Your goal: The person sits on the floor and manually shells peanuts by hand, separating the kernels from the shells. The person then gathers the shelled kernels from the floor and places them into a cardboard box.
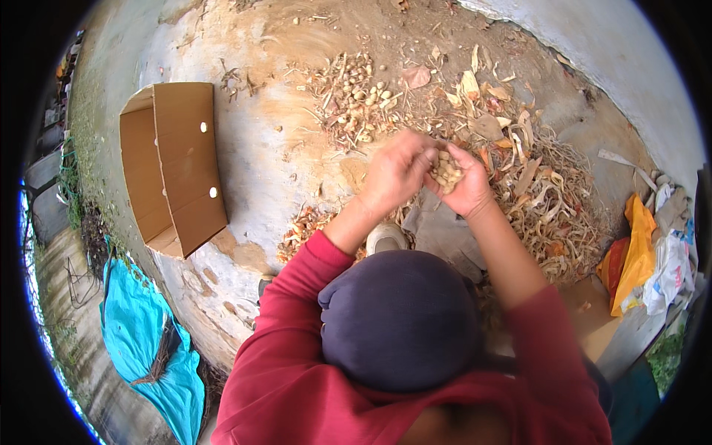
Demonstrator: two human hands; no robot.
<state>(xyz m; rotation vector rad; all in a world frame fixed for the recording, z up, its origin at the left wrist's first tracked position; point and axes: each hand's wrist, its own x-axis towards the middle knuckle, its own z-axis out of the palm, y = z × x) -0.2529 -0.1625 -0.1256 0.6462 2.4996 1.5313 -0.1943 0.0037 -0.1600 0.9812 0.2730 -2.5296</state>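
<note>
Several unshelled peanuts (446, 172) lie in the cupped palm of my right hand (473, 183), its fingers curled around them. My left hand (392, 169) is at the left edge of that palm, its thumb and fingers bent close to the peanuts. It is blurred, and whether it pinches one cannot be told. Beyond the hands, a loose heap of peanuts and husks (356, 100) is spread on the ground. A smaller heap of reddish scraps (306, 228) is beside my left forearm. A shoe (386, 238) shows just below my left hand.
An open cardboard box (189, 161) stands at left, with a turquoise sheet (144, 339) below it. Dry husks and stalks (545, 206) are heaped at right, near orange and white plastic bags (634, 245). A pale wall (606, 61) borders the upper right. A dark cloth-covered shape (397, 322) fills the lower middle.
</note>
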